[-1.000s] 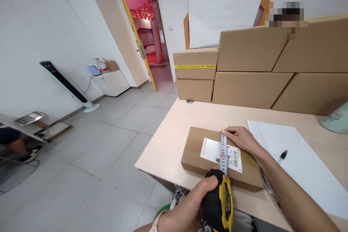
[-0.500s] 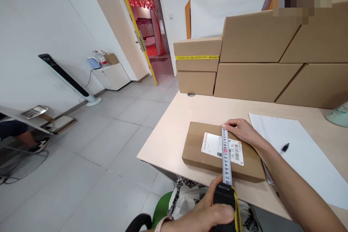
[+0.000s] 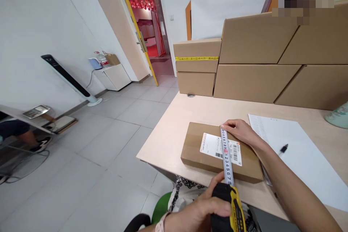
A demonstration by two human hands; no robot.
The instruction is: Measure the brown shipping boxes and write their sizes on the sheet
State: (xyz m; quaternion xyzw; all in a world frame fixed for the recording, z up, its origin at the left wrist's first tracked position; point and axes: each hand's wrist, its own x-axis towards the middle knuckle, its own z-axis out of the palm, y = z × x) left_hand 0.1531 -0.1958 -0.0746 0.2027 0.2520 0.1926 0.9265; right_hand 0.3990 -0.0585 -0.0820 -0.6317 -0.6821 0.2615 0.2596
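**Position.** A flat brown cardboard box (image 3: 210,162) lies on a pale wood-finish counter (image 3: 163,141), near the front edge. A white printed label (image 3: 210,145) is on its top face.

**Grip state.** The left hand (image 3: 206,206) is wrapped around a black-and-yellow tape measure case (image 3: 236,210), which is in front of the counter edge. The right hand (image 3: 239,130) has thumb and fingertips closed on the free end of the silver steel blade (image 3: 226,156) at the far edge of the box. The blade crosses the label and overhangs the near edge of the box.

**Possible faults and causes.**
- Blade recoil: likely if the right fingertips release while the blade is unlocked. Whether the lock is set cannot be told.
- Wrong reading: may result if the free end slips from the far edge, or if the left hand swings the case sideways and skews the blade.
- Bent blade: possible if the case drops below the level of the box top.
- Shifted box: a hard pull could drag it towards the counter edge.
- Disturbed items: the right forearm crosses a white paper sheet (image 3: 301,166) near a black-tipped pen (image 3: 284,148); a sweeping elbow could displace either.
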